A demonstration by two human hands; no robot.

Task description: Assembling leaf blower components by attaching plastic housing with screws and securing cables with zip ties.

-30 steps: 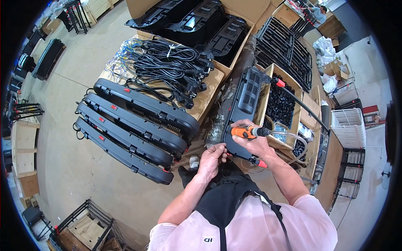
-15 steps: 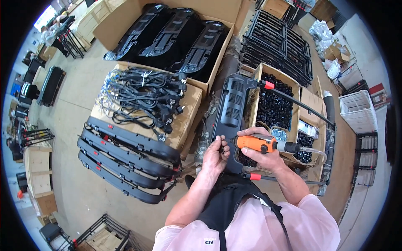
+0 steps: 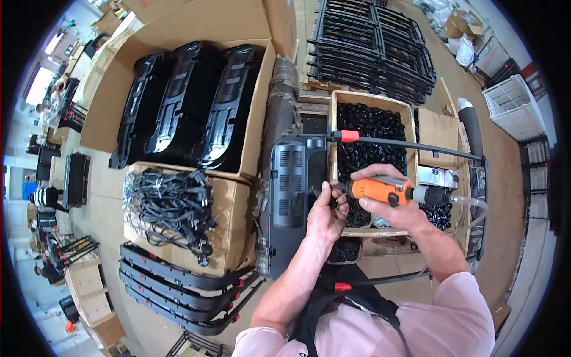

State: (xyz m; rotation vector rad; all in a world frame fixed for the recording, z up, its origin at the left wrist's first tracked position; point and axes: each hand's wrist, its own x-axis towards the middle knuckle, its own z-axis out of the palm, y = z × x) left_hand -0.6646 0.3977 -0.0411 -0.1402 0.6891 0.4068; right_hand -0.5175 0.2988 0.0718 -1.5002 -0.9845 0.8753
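My right hand [image 3: 399,218] is wrapped round an orange air screwdriver [image 3: 377,190], which lies level with its tip pointing left; a clear hose [image 3: 476,203] trails from its grey and black rear end. Right at that tip is my left hand [image 3: 326,221], fingers curled and pinched together; whatever is between them is too small to make out. Beside and beneath my left hand sits a black vented plastic housing [image 3: 289,229]. It joins a black tubular frame [image 3: 410,144] with red sleeves [image 3: 350,136] near the housing's ends.
Under the frame stands a wooden box [image 3: 334,110] of small black parts [image 3: 372,128]. Left are bundled black cables [image 3: 172,205] on a cardboard box [image 3: 229,232], curved black panels [image 3: 178,291], and an open carton [image 3: 262,125] of glossy black shells. Black frames [image 3: 375,53] are stacked behind.
The view has shifted, so the carton, cables and panels sit further left and lower. Both hands and the screwdriver are now near the housing's right edge, the tip still close to my left fingers.
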